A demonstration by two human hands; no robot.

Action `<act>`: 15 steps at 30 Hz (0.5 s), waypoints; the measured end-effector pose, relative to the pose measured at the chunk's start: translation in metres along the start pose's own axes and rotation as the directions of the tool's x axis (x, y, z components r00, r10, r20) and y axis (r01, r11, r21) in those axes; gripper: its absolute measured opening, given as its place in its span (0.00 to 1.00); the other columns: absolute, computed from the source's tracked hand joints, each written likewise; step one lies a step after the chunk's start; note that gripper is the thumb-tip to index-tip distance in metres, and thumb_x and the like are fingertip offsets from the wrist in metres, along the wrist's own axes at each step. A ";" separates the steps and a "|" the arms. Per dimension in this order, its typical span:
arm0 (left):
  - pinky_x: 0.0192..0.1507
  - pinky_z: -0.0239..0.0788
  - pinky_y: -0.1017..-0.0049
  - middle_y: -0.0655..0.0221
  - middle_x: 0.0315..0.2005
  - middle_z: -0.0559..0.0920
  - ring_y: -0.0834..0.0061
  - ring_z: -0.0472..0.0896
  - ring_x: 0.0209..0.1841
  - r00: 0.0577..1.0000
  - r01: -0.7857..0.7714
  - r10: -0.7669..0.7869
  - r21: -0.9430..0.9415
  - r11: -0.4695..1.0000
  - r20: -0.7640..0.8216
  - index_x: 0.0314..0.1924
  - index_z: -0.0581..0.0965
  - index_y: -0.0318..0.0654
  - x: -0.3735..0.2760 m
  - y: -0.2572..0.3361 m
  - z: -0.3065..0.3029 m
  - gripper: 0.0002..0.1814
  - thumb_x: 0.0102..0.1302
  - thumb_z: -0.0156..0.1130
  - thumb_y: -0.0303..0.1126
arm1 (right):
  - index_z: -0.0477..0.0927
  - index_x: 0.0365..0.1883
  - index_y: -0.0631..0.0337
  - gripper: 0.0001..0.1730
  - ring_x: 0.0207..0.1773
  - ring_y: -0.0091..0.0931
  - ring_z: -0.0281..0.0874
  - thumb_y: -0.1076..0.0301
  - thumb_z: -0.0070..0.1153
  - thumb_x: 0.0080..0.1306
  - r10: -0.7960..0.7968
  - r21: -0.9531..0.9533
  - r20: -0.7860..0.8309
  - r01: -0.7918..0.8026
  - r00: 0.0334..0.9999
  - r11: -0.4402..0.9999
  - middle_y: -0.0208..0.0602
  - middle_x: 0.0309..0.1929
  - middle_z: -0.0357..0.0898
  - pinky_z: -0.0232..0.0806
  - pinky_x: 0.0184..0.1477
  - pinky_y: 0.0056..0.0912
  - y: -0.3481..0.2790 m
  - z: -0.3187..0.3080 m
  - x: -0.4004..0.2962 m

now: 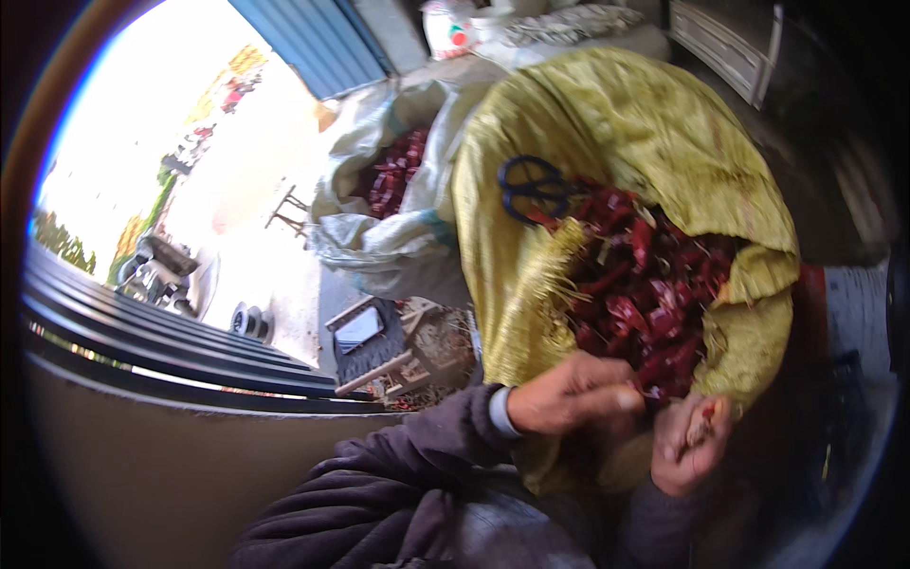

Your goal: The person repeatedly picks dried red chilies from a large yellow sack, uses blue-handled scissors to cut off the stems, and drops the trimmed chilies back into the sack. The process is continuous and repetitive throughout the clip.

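Observation:
A yellow woven plastic sack [512, 284] stands before me, its mouth rolled open on a heap of dried red chili peppers [633, 306]. My left hand [579, 395] is at the near edge of the mouth, fingers curled together; whether they pinch a pepper is hidden by blur. Close by on the right, my right hand [689, 441] makes a fist, with a small red bit of chili pepper [708, 410] showing at its top. Scissors with dark blue handles [533, 188] rest at the far left of the opening, blades out of sight.
Beyond the yellow sack, a white woven sack [370, 242] also holds red chili peppers. A phone [359, 329] lies on a small stool [370, 348] to the left. Metal bars [178, 341] and a blue corrugated door [313, 46] border the bright yard.

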State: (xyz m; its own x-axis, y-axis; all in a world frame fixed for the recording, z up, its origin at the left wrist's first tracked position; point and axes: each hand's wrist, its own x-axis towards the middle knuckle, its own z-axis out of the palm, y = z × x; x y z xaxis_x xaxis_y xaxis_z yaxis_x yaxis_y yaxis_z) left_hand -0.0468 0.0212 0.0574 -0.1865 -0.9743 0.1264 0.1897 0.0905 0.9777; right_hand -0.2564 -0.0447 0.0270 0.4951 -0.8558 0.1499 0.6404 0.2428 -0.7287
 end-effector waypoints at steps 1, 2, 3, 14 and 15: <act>0.41 0.75 0.74 0.65 0.35 0.85 0.77 0.83 0.35 0.993 0.089 -0.099 -0.140 0.986 -0.067 0.54 0.80 0.30 0.001 0.001 0.000 0.14 0.83 0.55 0.34 | 0.60 0.27 0.54 0.24 0.15 0.19 0.53 0.53 0.38 0.85 -0.006 -0.097 -0.132 -0.007 0.991 0.995 0.30 0.21 0.64 0.53 0.18 0.22 -0.005 -0.001 0.002; 0.40 0.74 0.76 0.68 0.36 0.85 0.80 0.81 0.35 0.982 0.050 -0.071 -0.118 0.992 -0.176 0.56 0.79 0.33 0.002 0.003 -0.001 0.12 0.83 0.55 0.33 | 0.63 0.29 0.55 0.22 0.16 0.19 0.56 0.53 0.40 0.84 0.027 -0.015 -0.155 -0.030 0.988 0.999 0.32 0.22 0.66 0.54 0.18 0.23 -0.010 -0.003 0.003; 0.40 0.74 0.79 0.71 0.38 0.84 0.82 0.80 0.35 0.967 0.022 -0.045 -0.092 0.995 -0.252 0.58 0.78 0.36 0.005 0.006 -0.006 0.11 0.83 0.55 0.32 | 0.65 0.31 0.57 0.21 0.16 0.20 0.59 0.54 0.42 0.84 0.076 0.068 -0.237 -0.062 0.968 0.996 0.33 0.22 0.68 0.54 0.18 0.23 -0.014 -0.005 0.006; 0.37 0.71 0.78 0.71 0.34 0.86 0.82 0.79 0.33 0.812 0.233 0.208 0.630 0.741 -0.545 0.49 0.84 0.33 0.136 0.027 -0.158 0.13 0.70 0.71 0.33 | 0.76 0.53 0.53 0.08 0.27 0.16 0.68 0.64 0.48 0.83 -0.089 0.163 -0.374 0.160 0.923 0.974 0.26 0.34 0.77 0.64 0.29 0.19 -0.052 -0.058 0.002; 0.40 0.74 0.75 0.67 0.37 0.88 0.78 0.82 0.36 0.842 0.237 0.226 0.712 0.661 -0.489 0.50 0.84 0.33 0.150 0.020 -0.167 0.15 0.69 0.72 0.34 | 0.76 0.53 0.53 0.08 0.26 0.16 0.67 0.63 0.48 0.84 -0.087 0.210 -0.377 0.176 0.922 0.962 0.24 0.32 0.75 0.63 0.28 0.19 -0.055 -0.064 0.000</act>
State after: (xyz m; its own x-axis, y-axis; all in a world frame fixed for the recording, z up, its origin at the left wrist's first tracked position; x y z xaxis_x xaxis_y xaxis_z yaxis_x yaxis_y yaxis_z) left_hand 0.0896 -0.1580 0.0675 0.3573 -0.9014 0.2448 -0.6056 -0.0240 0.7954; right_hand -0.3288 -0.0866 0.0242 0.1800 -0.9824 -0.0501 0.8262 0.1786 -0.5343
